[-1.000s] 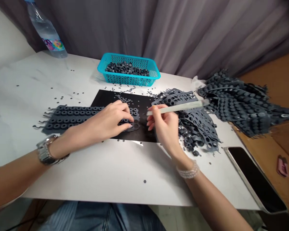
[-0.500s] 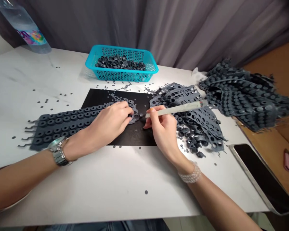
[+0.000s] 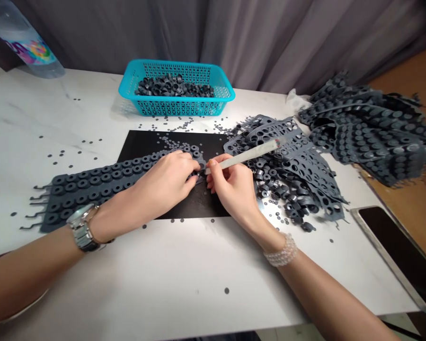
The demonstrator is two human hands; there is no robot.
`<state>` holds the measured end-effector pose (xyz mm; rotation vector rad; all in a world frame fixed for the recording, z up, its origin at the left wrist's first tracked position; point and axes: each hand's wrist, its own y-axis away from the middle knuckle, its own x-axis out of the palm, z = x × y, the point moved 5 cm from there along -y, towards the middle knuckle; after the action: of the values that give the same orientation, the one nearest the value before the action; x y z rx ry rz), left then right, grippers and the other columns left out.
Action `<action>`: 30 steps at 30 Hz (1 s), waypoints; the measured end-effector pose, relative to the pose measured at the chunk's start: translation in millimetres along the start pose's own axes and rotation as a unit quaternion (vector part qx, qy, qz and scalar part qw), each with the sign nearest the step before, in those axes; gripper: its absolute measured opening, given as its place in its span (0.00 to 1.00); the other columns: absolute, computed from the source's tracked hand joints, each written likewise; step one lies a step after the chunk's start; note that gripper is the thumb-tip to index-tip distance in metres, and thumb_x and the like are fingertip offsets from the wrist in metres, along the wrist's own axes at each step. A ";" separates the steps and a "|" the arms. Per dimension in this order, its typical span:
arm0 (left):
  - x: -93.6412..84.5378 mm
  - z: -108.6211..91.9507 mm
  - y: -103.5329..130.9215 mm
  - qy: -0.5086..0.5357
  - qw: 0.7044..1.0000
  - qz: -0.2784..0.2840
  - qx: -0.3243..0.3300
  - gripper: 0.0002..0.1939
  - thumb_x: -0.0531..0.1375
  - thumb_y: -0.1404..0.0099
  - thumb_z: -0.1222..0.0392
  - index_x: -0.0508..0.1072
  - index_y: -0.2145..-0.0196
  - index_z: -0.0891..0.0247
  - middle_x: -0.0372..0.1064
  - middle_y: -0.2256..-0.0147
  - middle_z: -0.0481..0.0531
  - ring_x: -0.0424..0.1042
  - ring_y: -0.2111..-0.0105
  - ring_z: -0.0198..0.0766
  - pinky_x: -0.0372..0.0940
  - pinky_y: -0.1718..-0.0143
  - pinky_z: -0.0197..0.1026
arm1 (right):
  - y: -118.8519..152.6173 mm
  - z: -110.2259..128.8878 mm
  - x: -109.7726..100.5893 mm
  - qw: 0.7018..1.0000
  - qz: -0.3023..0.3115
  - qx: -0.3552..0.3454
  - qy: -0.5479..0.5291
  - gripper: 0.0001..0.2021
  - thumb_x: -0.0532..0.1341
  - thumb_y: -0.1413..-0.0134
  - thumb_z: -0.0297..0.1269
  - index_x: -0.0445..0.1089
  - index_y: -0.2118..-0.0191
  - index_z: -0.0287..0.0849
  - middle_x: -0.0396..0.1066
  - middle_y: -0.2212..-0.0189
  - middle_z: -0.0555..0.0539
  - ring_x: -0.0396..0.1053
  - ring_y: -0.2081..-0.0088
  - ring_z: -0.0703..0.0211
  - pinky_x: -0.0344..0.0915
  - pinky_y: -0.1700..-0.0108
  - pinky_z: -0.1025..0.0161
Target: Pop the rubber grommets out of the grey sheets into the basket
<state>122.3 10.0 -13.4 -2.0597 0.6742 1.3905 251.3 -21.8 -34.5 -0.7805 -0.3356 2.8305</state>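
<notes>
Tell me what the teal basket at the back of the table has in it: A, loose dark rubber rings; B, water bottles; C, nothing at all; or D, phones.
A: the teal basket holds a heap of loose dark rubber rings, the same kind as those set in the rubber strip that the left hand presses down.

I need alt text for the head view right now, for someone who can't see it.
The left hand presses a grey rubber sheet of rings onto a black mat while the right hand holds a pale stick tool at the sheet's end. A teal basket sits behind.
</notes>
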 end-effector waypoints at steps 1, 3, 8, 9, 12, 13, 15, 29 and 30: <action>-0.1 -0.6 0.1 0.000 1.000 0.000 -0.004 0.11 0.56 0.38 0.64 0.79 0.65 0.64 0.74 0.67 0.56 0.72 0.62 0.47 0.65 0.59 0.46 | 0.2 0.8 -0.2 1.000 -0.001 -0.003 0.002 0.15 0.52 0.37 0.41 0.68 0.72 0.43 0.69 0.78 0.50 0.67 0.78 0.61 0.61 0.73 0.65; -0.2 -1.2 0.1 -0.003 1.000 0.000 -0.010 0.11 0.56 0.38 0.64 0.79 0.65 0.64 0.74 0.67 0.57 0.72 0.62 0.48 0.65 0.60 0.47 | 0.7 2.1 -0.4 1.000 -0.003 -0.005 0.004 0.14 0.52 0.37 0.40 0.68 0.72 0.43 0.69 0.78 0.49 0.68 0.77 0.61 0.61 0.73 0.65; 0.4 -0.5 -1.2 -0.017 1.000 -0.004 -0.018 0.11 0.56 0.39 0.64 0.79 0.65 0.65 0.73 0.68 0.57 0.72 0.64 0.48 0.64 0.62 0.46 | 0.9 4.8 0.7 1.000 0.002 -0.009 0.016 0.13 0.53 0.38 0.38 0.65 0.74 0.44 0.71 0.76 0.49 0.71 0.73 0.58 0.62 0.70 0.65; 0.5 -0.5 -1.6 -0.021 1.000 -0.005 -0.018 0.10 0.56 0.39 0.64 0.79 0.65 0.65 0.73 0.69 0.57 0.72 0.65 0.47 0.64 0.63 0.46 | 0.7 5.4 0.9 1.000 0.003 -0.011 0.020 0.13 0.53 0.38 0.37 0.65 0.74 0.44 0.71 0.76 0.48 0.71 0.71 0.58 0.62 0.70 0.65; 0.5 -1.2 -2.4 -0.031 0.999 -0.004 -0.018 0.10 0.56 0.40 0.65 0.79 0.67 0.64 0.73 0.71 0.56 0.71 0.67 0.46 0.63 0.65 0.45 | 0.3 6.9 1.6 0.999 0.006 -0.017 0.029 0.13 0.53 0.38 0.36 0.64 0.75 0.44 0.72 0.74 0.48 0.72 0.70 0.57 0.62 0.68 0.64; 0.2 -1.5 -2.6 -0.031 0.999 -0.004 -0.018 0.10 0.56 0.40 0.65 0.79 0.67 0.64 0.73 0.71 0.56 0.71 0.68 0.46 0.63 0.65 0.45 | 0.4 7.3 1.7 0.999 0.007 -0.019 0.031 0.14 0.53 0.38 0.36 0.64 0.75 0.44 0.72 0.74 0.48 0.72 0.70 0.57 0.62 0.68 0.64; -0.8 -2.4 -2.8 -0.025 1.000 -0.004 -0.018 0.10 0.56 0.40 0.65 0.79 0.68 0.64 0.73 0.71 0.56 0.71 0.68 0.46 0.63 0.65 0.45 | 0.7 8.2 1.7 0.999 0.007 -0.022 0.034 0.14 0.53 0.37 0.36 0.64 0.76 0.44 0.72 0.73 0.47 0.72 0.70 0.57 0.61 0.68 0.64; -18.7 -1.4 11.3 0.135 0.984 -0.113 -0.003 0.10 0.56 0.36 0.65 0.79 0.70 0.62 0.76 0.67 0.54 0.72 0.63 0.44 0.65 0.57 0.45 | 1.2 9.8 6.0 0.994 0.015 -0.050 0.094 0.10 0.52 0.37 0.34 0.63 0.72 0.44 0.69 0.76 0.51 0.64 0.78 0.63 0.57 0.70 0.65; -25.8 4.8 14.2 0.179 0.971 -0.151 -0.040 0.08 0.59 0.37 0.63 0.79 0.68 0.61 0.76 0.65 0.53 0.72 0.63 0.43 0.66 0.57 0.44 | 1.1 10.1 5.8 0.994 0.014 -0.047 0.095 0.10 0.52 0.37 0.34 0.63 0.71 0.44 0.68 0.77 0.51 0.63 0.78 0.63 0.56 0.71 0.65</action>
<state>100.9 5.6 6.9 -2.3882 0.4223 0.8979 241.0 -23.1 -29.1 -1.0715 -0.4333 2.7531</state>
